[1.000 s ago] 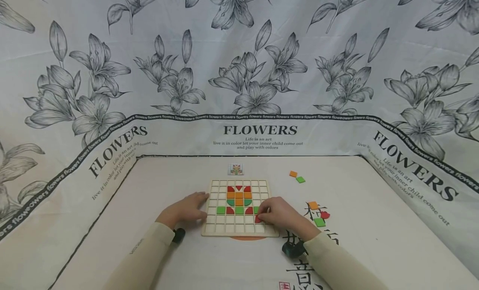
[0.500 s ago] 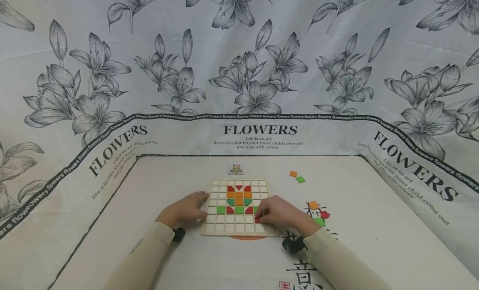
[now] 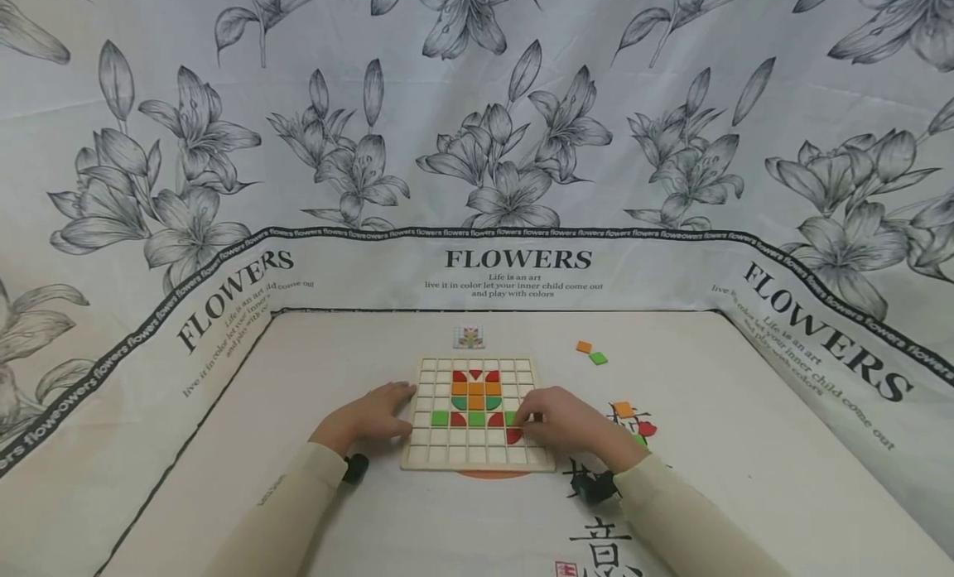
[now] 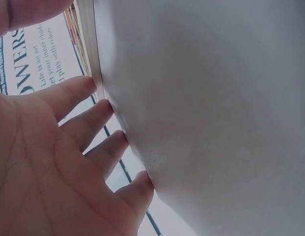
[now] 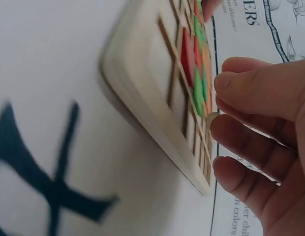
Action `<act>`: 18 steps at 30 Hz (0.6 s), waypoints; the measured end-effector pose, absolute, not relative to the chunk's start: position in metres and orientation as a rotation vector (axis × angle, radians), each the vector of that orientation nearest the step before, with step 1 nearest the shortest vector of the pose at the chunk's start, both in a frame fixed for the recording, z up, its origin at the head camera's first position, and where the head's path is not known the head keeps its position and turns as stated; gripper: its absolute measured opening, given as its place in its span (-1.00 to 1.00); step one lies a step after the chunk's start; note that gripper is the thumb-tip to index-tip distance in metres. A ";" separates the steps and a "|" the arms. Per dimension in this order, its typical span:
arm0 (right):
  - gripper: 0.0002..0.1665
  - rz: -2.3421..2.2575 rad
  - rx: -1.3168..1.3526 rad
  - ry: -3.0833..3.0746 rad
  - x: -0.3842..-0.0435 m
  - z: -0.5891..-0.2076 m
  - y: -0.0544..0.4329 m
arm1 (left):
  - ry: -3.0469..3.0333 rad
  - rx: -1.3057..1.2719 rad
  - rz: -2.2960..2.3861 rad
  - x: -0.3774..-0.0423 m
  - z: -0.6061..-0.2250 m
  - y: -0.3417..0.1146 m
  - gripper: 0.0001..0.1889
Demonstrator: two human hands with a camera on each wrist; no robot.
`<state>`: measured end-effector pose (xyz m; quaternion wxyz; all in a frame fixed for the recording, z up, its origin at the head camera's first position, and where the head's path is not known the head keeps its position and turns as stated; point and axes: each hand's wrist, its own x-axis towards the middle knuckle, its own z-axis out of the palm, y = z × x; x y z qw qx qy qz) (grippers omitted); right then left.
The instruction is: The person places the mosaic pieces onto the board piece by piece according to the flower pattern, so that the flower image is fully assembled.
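Observation:
A wooden grid board (image 3: 477,467) lies on the table, bearing red, orange and green pieces in a tulip-like pattern. My left hand (image 3: 370,417) rests at its left edge, fingers spread and fairly straight; in the left wrist view, the fingertips (image 4: 104,109) touch the white tabletop beside the board. A red rounded piece (image 3: 513,436) sits in a cell at the lower right, below a partly covered green square (image 3: 510,417). My right hand (image 3: 562,420) hovers over the board's right side. Its thumb and index finger are close together in the right wrist view, with no piece visible between them.
A small pattern card (image 3: 469,337) lies behind the board. To the right are loose tiles: orange (image 3: 585,347) and green (image 3: 599,358) at the back, then orange (image 3: 623,410), red (image 3: 647,429) and a partly hidden green one (image 3: 641,440). Floral cloth walls surround the table.
My right hand has let go of the red piece and shifted slightly right, so more of that piece shows. The left hand stays at the board's edge.

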<state>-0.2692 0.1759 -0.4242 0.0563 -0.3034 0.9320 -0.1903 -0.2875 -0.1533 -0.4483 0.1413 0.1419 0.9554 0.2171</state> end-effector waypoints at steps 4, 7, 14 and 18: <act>-0.83 -0.532 -0.891 2.878 -0.274 -0.418 0.190 | 2.758 0.411 0.621 -0.288 -0.449 -0.154 -0.15; -0.81 -0.489 -0.851 2.905 -0.277 -0.412 0.202 | 2.762 0.408 0.612 -0.289 -0.449 -0.155 -0.15; -0.80 -0.425 -0.627 2.943 -0.281 -0.410 0.232 | 2.761 0.399 0.611 -0.288 -0.448 -0.154 -0.15; -0.78 -0.398 -0.499 2.940 -0.283 -0.413 0.246 | 2.763 0.396 0.609 -0.286 -0.447 -0.153 -0.15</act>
